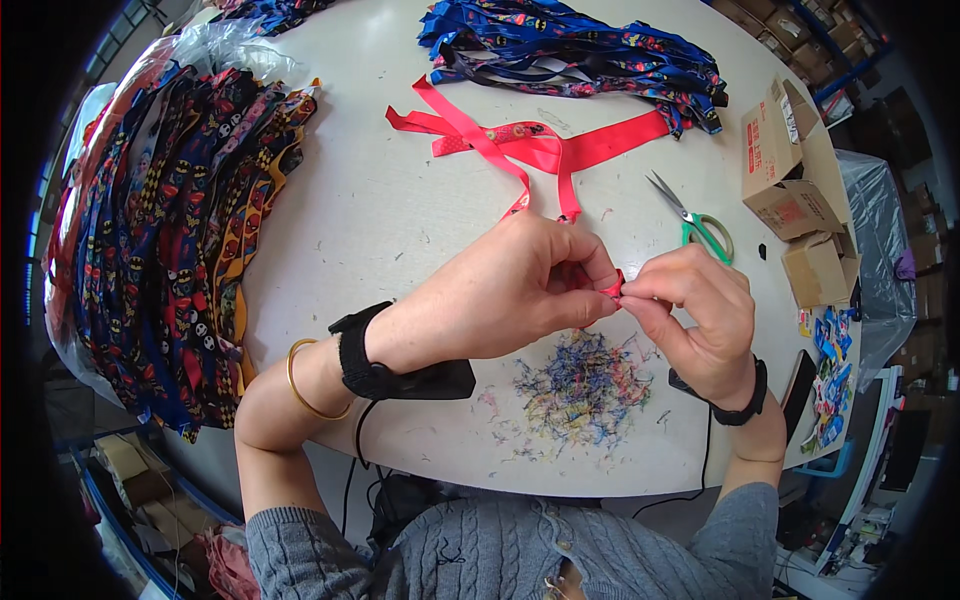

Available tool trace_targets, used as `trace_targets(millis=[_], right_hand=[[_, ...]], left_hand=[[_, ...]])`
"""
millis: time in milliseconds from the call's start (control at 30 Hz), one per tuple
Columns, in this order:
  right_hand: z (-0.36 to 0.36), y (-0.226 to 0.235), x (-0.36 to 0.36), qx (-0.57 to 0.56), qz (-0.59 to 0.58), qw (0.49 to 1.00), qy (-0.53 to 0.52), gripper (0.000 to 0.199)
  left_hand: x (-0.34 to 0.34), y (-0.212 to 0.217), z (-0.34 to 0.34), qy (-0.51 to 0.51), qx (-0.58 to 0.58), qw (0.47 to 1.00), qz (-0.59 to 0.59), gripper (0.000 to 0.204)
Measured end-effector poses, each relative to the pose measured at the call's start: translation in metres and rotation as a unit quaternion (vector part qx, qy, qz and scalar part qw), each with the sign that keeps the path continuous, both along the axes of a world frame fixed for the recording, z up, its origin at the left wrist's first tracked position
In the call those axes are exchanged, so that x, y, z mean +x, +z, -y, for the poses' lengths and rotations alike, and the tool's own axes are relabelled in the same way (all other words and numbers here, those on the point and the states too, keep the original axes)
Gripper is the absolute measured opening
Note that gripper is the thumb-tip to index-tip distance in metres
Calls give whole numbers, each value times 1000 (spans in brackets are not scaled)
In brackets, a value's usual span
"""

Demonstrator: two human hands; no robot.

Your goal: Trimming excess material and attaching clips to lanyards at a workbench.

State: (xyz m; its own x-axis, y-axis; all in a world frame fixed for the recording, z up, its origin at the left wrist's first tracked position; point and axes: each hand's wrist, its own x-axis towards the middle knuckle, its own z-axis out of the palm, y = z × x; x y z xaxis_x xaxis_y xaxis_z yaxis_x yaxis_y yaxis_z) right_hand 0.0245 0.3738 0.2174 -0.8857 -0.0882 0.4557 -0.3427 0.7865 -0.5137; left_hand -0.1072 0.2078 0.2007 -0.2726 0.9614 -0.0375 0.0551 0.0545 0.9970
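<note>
My left hand (545, 275) is closed in a pinch on a red printed strap (567, 192), part of which is bunched inside the fingers. Thumb and forefinger of my right hand (700, 310) pinch the same strap at its small red end, touching the left fingertips. From my left hand the strap runs back over the table to more red straps (612, 143) lying crossed there. Just beyond my right hand lie scissors with green handles (715, 240), their blades parted a little. Below the hands is a heap of coloured thread clippings (585, 390).
A pile of dark printed straps (190, 240) with clear plastic covers the left side of the table. Blue printed straps (570, 50) lie at the back. An open cardboard box (795, 150) stands at the right edge, with small colourful packets (830, 375) nearer me. Black cables hang by the front edge.
</note>
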Motion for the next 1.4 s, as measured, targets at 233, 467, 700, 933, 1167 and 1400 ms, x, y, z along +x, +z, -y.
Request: trace_targets(millis=[233,467,700,933,1167,1400], right_hand=[[-9,12,1,113,117,987,-5,14],[-5,8,-4,-294,259,920,-13,8],[-3,2,2,-187,220,957,13,7],[-15,21,4,-260,159,951,-55,9],[-25,37,17,-251,59,965,-58,14],[-25,48,32,-186,30,981,-52,15]], left_hand=[[-1,-5,1,2,19,1000,25,11],[4,-6,1,-10,34,999,-39,11],[5,6,1,-53,-40,990,-127,11],[-25,30,-14,-55,-35,980,-185,11],[-105,81,-30,121,114,925,-342,16],[-139,190,-27,303,209,795,-483,9]])
